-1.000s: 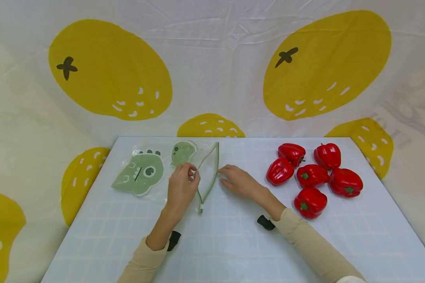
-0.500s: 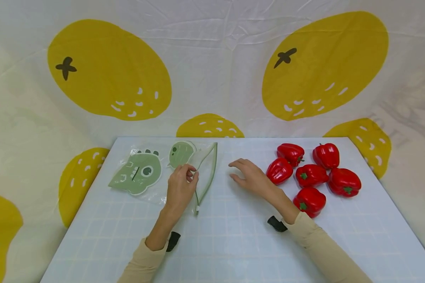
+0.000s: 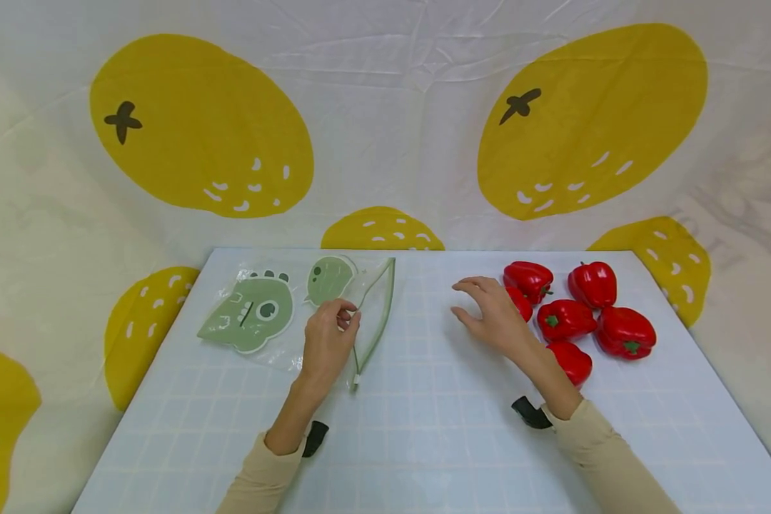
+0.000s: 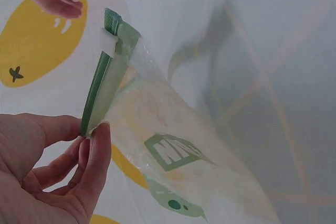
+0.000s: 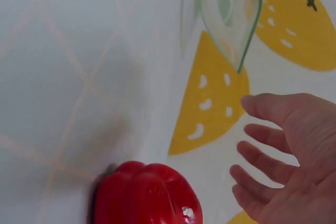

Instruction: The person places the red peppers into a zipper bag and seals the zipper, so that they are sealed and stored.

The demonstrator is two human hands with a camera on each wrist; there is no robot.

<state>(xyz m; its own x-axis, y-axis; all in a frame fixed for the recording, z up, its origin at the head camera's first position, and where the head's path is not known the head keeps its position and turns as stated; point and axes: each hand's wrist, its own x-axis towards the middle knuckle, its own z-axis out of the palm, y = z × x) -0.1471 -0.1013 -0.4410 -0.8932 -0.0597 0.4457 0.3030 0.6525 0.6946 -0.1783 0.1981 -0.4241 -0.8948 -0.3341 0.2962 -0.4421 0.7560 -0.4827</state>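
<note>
A clear zip bag (image 3: 283,357) printed with a green dinosaur (image 3: 257,314) lies on the left of the table. Its green-edged mouth (image 3: 385,325) gapes on the right side, with a white slider (image 4: 108,42) near one end. My left hand (image 3: 328,343) pinches one lip of that mouth between thumb and fingers, as the left wrist view shows. My right hand (image 3: 497,318) hovers with nothing in it, thumb and fingers spread apart, just left of several red bell peppers (image 3: 567,320). It partly hides two of them in the head view. One red bell pepper (image 5: 147,195) shows below it in the right wrist view.
The table (image 3: 411,442) has a pale blue gridded cover. Behind it hangs a white cloth (image 3: 392,143) with large yellow fruit prints. Black straps (image 3: 531,412) sit at both wrists.
My right hand has left the bag's mouth and moved right toward the bell peppers, its fingers spreading. The left hand keeps its pinch on the bag and has hardly moved.
</note>
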